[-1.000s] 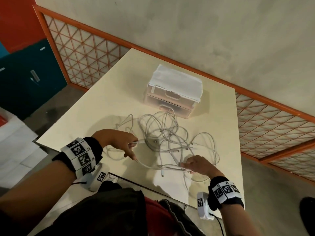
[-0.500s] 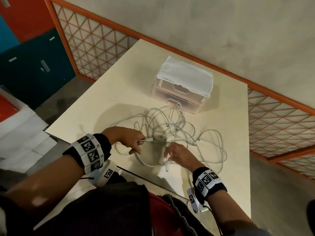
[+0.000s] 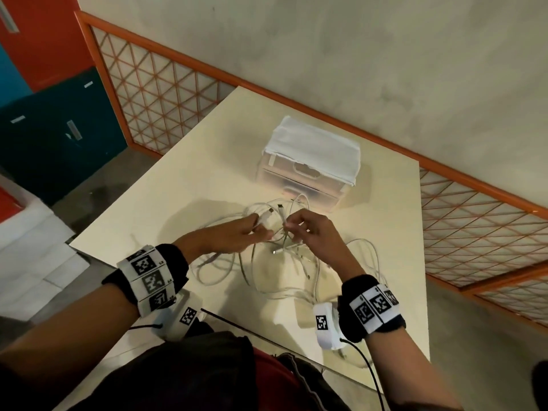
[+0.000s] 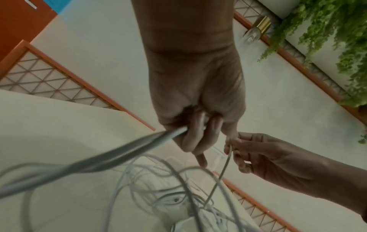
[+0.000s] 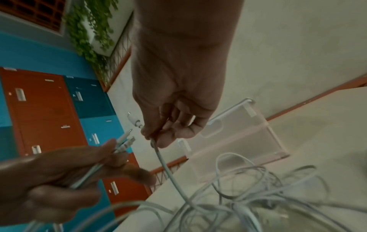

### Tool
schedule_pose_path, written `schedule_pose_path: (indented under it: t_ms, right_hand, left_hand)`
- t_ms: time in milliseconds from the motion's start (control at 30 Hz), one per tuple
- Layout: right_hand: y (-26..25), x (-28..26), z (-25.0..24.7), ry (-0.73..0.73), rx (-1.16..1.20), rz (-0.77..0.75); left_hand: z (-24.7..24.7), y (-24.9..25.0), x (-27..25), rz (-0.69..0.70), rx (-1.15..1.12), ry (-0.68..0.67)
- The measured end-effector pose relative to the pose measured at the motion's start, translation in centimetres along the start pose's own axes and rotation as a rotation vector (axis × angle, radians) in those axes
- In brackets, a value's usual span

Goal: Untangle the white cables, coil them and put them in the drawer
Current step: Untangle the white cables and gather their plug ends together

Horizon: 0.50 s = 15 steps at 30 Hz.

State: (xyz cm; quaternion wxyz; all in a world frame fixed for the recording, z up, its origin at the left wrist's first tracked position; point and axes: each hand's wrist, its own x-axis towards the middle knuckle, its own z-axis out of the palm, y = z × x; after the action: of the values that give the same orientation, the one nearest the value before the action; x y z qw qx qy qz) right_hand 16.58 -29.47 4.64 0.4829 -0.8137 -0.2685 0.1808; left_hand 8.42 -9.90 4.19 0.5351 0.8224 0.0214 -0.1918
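White cables [image 3: 284, 280] – two hands, one tangle

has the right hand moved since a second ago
Yes. The right hand has lifted off the cream table and come toward the clear plastic drawer box, pinching a white cable.

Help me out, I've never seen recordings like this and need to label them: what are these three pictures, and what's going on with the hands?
No machine here: a person wears one camera on the head and one on each wrist. The head view looks down on a cream table with a tangle of white cables and a clear drawer box, both drawers shut. The left hand grips several cable ends together. The right hand pinches a single cable near its plug. Both hands are raised above the pile.
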Motion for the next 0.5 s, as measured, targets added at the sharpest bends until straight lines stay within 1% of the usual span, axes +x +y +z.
schedule_pose_path:
  t_ms: [33,100,200,300,367,500]
  right_hand:
    - [-0.5,0.1,-0.1,-0.014,0.039,0.009]
    - [-1.4,0.2,-0.1,-0.008,0.089,0.001]
    - [-2.3,0.4,0.4,0.052,0.176,-0.03]
    - [-2.6,0.8,0.9,0.092,0.258,-0.016]
    - [-2.5,0.9,1.3,0.071,0.259,0.001]
    - [-2.5,0.7,1.2,0.032,0.321,0.027]
  left_hand:
    - [0.2,0.5,0.1,0.015,-0.077,0.035]
    - [0.5,1.6,0.3,0.032,-0.155,0.108]
    - [0.9,2.4,0.9,0.099,-0.222,0.213]
    - [1.3,2.9,1.6,0.123,-0.303,0.286]
    - [1.6,3.0,1.8,0.162,-0.261,0.332]
    - [1.8,3.2,1.7,0.224,-0.054,0.436]
